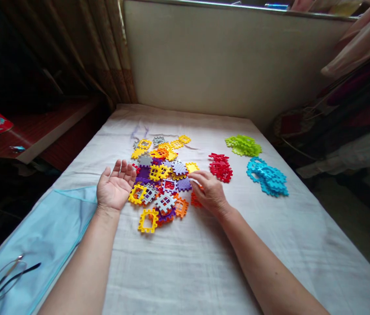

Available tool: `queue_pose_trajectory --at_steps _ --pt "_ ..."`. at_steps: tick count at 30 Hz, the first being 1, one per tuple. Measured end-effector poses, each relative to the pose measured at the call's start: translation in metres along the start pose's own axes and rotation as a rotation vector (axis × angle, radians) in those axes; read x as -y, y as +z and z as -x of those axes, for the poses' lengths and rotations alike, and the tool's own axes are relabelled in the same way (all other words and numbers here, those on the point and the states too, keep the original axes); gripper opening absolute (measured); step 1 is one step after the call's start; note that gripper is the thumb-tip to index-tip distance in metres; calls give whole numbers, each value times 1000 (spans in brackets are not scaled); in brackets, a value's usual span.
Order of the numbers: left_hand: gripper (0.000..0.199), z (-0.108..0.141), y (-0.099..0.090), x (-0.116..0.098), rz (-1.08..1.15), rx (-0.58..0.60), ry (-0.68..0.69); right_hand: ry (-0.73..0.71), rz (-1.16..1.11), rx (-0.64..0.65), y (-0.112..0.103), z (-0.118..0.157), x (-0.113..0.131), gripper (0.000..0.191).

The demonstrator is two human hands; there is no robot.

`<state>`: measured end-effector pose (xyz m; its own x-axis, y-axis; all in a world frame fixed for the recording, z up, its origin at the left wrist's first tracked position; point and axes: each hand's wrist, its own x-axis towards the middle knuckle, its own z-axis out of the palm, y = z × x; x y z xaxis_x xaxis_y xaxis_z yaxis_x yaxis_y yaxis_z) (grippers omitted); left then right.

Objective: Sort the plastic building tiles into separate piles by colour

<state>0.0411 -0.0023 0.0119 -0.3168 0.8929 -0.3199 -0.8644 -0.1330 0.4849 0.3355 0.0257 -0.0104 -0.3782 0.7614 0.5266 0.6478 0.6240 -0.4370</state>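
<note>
While your left hand [116, 186] lies palm up, open and empty beside the mixed pile of plastic tiles [169, 186], left of the middle of the white sheet [172, 271], your right hand [208, 192] curls over the pile's right side, and I cannot tell whether it grips anything. You seem to be picking there, with red tiles [221, 169] beyond, green tiles [244, 145] toward the far right corner and blue tiles [270, 178] by the right edge; the next move calls for a light pinch on one notched rim.
</note>
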Motion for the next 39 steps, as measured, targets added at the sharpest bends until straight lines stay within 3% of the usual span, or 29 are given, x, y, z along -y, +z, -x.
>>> queue_pose_trajectory --at_steps 3,7,11,19,24,31,39 --pt "33 -2 -3 0 -3 5 -2 -105 67 165 13 4 24 31" --pt "29 -3 -5 -1 -5 12 -7 -105 95 272 15 7 32 30" --pt "28 -3 -4 -2 -2 1 -6 -136 23 253 11 6 28 26" --pt "24 -5 -8 -2 -25 23 0 -87 -64 206 9 5 23 39" --pt "25 -3 -6 -1 -22 10 -1 16 15 178 9 -3 35 22" --pt "29 -4 -6 -9 42 -41 50 169 245 413 15 -26 59 19" --pt "27 -3 -6 -12 61 -36 56 345 138 405 18 -33 63 9"
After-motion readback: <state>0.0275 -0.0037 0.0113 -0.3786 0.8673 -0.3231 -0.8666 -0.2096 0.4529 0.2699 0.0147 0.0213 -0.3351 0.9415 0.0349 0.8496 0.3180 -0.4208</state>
